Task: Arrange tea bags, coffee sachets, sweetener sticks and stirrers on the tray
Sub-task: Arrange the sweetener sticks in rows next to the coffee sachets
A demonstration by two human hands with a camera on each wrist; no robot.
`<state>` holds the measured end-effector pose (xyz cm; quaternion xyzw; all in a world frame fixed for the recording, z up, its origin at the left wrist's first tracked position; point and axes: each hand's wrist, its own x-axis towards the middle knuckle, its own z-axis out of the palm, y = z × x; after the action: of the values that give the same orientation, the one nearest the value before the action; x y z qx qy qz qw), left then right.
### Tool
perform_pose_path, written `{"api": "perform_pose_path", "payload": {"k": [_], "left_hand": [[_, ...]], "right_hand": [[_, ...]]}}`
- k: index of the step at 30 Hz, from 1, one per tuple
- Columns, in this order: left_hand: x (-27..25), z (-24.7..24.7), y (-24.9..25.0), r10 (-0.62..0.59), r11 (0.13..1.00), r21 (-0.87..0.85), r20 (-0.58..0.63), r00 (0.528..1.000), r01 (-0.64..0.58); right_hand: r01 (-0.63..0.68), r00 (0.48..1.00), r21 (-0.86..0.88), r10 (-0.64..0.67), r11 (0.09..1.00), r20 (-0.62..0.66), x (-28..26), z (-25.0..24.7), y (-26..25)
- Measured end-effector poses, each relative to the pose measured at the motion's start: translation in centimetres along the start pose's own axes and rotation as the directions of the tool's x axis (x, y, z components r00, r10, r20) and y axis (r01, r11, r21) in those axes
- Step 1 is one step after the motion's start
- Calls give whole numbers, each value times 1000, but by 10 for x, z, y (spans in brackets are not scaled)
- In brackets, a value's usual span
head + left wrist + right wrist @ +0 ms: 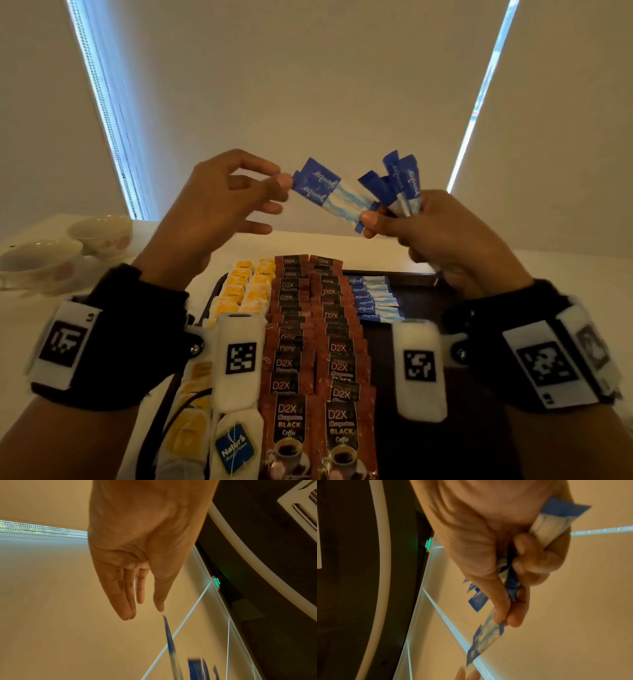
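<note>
Both hands are raised above the dark tray (424, 301). My right hand (368, 224) grips a fanned bundle of blue-and-white sweetener sticks (404, 181) in its curled fingers. Its thumb and forefinger pinch one end of two more sticks (329, 195), which point left. My left hand (279, 174) is at their blue far end, its fingers nearly straight; the thumb tip meets the paper without closing on it. In the left wrist view the stick (169, 635) begins just past the thumb. The right wrist view shows the pinched pair (486, 634) and the bundle (553, 520).
On the tray lie yellow tea bags (246, 291) at the left, two columns of brown coffee sachets (308, 342) in the middle and a row of sweetener sticks (373, 298) at the right. Two tea cups (99, 233) stand at the table's far left.
</note>
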<state>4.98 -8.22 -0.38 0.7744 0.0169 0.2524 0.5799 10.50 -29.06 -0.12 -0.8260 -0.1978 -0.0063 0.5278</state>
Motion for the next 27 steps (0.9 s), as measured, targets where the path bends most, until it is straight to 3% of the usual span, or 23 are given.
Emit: {"api": "perform_pose_path", "payload": {"k": [2,6,11,14,19,21,24,27], "left_hand": [[0,-4,4,16,1000,4,-17,1000,-16],[0,-14,10,22,998,-57,-44,999,-25],[-2,-22,15,46,997,-66,-51,998,-49],[-2,-23,15,49,998,-43,-51,998,-51],[-1,-25,15,49,999,-19,-29,998,-50],[-1,-25,14,49,999,-14,-22,999,-49],[0,-25,14,44,999,-5,-12,999,-44],[0,-23,13,45,999,7,-2,999,-44]], "right_hand": [[-34,999,-56,35,998,11,-2,-22,5],[-162,968,-375,221,913,120,-5,-51,35],[-366,808,-507,537,781,243,-3,-58,86],[-405,697,-583,650,705,302,4,-53,104],[-375,617,-713,734,593,285,23,-34,104],[-382,598,-735,756,560,266,30,-29,104],[-320,621,-795,748,515,234,39,-27,108],[-309,624,-788,738,533,255,43,-27,110]]}}
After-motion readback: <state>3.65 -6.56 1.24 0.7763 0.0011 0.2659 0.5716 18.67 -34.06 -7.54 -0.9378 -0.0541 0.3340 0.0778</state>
